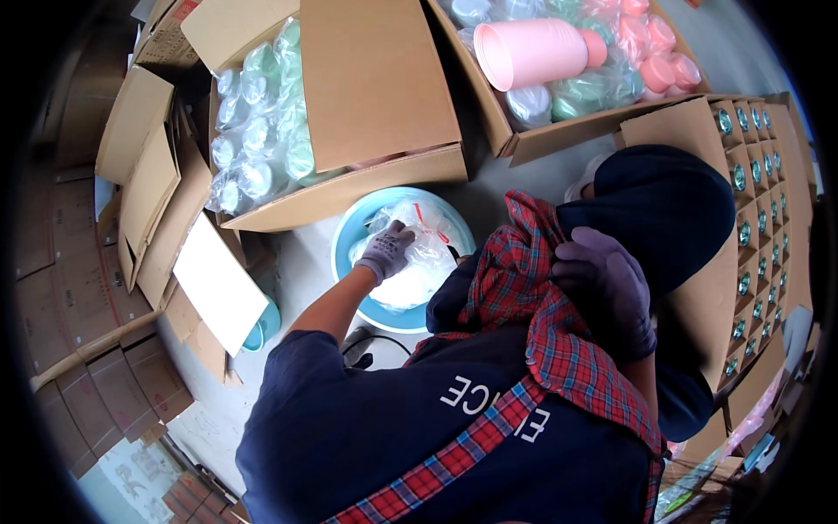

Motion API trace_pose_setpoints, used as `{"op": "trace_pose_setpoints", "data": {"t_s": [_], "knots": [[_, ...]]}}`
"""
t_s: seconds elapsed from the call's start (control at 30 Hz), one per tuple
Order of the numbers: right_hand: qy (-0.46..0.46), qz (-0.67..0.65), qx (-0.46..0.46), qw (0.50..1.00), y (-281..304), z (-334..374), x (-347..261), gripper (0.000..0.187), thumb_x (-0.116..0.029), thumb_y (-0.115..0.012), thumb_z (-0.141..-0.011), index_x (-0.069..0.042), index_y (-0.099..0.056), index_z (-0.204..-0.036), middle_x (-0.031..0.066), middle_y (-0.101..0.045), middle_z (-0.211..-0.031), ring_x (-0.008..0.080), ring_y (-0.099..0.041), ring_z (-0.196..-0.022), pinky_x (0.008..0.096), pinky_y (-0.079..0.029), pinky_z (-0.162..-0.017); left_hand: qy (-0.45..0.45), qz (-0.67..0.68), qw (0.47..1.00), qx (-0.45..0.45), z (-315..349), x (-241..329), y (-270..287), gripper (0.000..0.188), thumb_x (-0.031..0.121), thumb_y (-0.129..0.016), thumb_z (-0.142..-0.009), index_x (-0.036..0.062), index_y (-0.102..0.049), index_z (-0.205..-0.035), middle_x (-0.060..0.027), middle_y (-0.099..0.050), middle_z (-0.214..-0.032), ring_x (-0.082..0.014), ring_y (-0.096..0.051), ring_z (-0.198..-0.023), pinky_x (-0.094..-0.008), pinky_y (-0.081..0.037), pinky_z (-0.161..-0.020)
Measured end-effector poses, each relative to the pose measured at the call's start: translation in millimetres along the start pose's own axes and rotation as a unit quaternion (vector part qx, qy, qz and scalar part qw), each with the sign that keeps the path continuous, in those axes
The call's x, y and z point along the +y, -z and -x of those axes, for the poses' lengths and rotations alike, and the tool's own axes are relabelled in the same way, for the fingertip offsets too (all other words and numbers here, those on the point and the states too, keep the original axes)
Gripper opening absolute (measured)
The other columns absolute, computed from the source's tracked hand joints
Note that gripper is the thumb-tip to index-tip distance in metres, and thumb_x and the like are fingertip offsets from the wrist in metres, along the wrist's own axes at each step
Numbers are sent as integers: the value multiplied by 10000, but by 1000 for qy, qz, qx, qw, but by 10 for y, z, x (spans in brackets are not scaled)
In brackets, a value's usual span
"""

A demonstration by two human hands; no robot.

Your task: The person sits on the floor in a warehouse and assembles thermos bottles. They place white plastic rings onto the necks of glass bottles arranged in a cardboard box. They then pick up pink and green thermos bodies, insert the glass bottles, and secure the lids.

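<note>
My left hand (pixel 388 253), in a grey-purple glove, reaches into a light blue round basin (pixel 343 236). Its bent fingers grip a crumpled clear plastic bag (pixel 428 236) with red drawstrings, on top of more clear plastic in the basin. Part of the basin is hidden by my dark sleeve and red plaid apron (pixel 511 279). My right hand (pixel 611 279), also gloved, is raised beside my bent knee with fingers stretched out and nothing visible in it. Its palm side is partly in shadow.
Beyond the basin stand a carton (pixel 401 166) of bagged white and green bottles and another carton (pixel 611 118) with pink, white and green ones, a bare pink bottle (pixel 532 52) on top. A divided carton (pixel 749 188) is at right; stacked cartons (pixel 65 288) and a white board (pixel 218 279) are at left.
</note>
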State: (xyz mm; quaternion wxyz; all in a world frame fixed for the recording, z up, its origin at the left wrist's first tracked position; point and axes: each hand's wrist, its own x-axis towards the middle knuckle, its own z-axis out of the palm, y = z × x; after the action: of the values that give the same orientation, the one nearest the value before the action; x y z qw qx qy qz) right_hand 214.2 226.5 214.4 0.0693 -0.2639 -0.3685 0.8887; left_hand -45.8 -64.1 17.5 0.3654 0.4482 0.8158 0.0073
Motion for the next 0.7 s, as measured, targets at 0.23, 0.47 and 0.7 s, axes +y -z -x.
{"op": "trace_pose_setpoints", "data": {"t_s": [0.23,0.47,0.7], "knots": [[0,69,-33,997,157,12,75,536,-313,-368,-1033,96,-378,-1380,260,-592,-1226,318,-645,-1076,426,-542,-919,125,22,992,-13,330,21,195,510,188,-716,-681,74,-614,-1168,-198,-587,-1129,-380,-575,-1078,-421,-463,-948],[-36,-37,-35,998,248,42,155,505,-280,-374,-1036,95,-387,-1375,259,-586,-1234,322,-647,-1065,420,-540,-924,77,284,956,-18,775,64,899,490,153,-805,-681,39,-639,-1127,-84,-648,-1086,-185,-615,-991,-338,-487,-904],[-12,27,-45,999,-14,136,-76,413,-233,-426,-1033,48,-478,-1330,185,-628,-1182,258,-658,-1039,373,-534,-921,-135,539,827,90,744,517,1451,683,201,-881,-687,28,-541,-1253,-110,-641,-1144,-176,-642,-994,-331,-537,-884]]}}
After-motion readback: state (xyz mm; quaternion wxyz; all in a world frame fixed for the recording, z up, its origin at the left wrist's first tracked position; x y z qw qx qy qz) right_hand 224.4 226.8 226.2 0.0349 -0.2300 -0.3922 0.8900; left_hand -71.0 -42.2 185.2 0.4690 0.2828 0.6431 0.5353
